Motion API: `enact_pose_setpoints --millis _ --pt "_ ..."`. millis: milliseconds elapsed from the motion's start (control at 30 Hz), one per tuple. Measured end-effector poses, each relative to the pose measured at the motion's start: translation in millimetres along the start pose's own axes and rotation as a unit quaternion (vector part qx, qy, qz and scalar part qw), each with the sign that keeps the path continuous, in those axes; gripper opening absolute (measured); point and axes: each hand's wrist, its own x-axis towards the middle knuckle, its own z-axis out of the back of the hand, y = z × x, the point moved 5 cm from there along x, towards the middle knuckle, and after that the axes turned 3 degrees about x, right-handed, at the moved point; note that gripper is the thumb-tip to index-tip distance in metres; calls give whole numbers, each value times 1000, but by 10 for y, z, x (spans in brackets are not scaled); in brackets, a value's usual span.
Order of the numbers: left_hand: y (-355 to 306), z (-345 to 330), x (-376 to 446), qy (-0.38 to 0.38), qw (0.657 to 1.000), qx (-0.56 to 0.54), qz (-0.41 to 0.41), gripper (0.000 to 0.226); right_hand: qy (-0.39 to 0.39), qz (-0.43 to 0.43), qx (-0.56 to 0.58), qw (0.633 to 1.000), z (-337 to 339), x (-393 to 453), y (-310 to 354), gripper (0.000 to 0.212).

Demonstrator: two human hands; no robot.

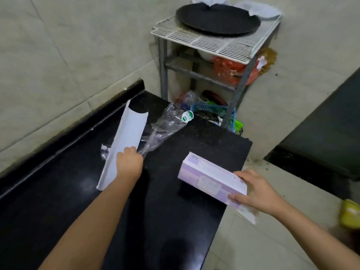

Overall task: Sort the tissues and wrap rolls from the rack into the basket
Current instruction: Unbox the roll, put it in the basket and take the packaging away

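Observation:
My left hand (129,162) grips a long white wrap-roll box (126,141) together with a crumpled clear plastic wrapper (167,125) that has a green-and-white sticker, above the black countertop (175,211). My right hand (255,193) holds the near end of a pale purple tissue box (210,178), tilted over the counter's right edge. The metal rack (196,75) stands beyond the counter's far end. A blue plastic basket (212,110) sits at the rack's bottom, partly hidden by the counter.
A round black pan (218,19) lies on the rack's white wire top shelf (194,38). Red plastic bags (229,69) fill the middle shelf. Tiled walls rise on the left and behind. A dark doorway (327,129) opens at right; a yellow object (350,213) lies on the floor.

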Motion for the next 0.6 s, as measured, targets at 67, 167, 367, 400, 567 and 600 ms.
enact_pose_setpoints --millis 67,167,367,400,567,600 --pt "74 -22 27 -4 1000 0 4 30 -16 -15 8 1000 -19 -77 -91 51" --pt "94 13 4 -13 1000 10 -22 29 -34 -27 32 999 -41 -195 -149 49" --pt "-466 760 -369 -163 970 -50 -174 8 -109 -59 59 991 118 -433 -317 48" --pt "-641 903 -454 -182 960 -34 -210 17 -126 -70 59 988 168 -467 -362 48" --pt "-1933 1677 -1010 -253 897 -30 -360 34 -225 -142 77 961 649 -1047 -928 49" --pt "-2242 1793 -1111 -239 893 -24 -380 30 -241 -159 78 954 762 -1220 -1097 50"
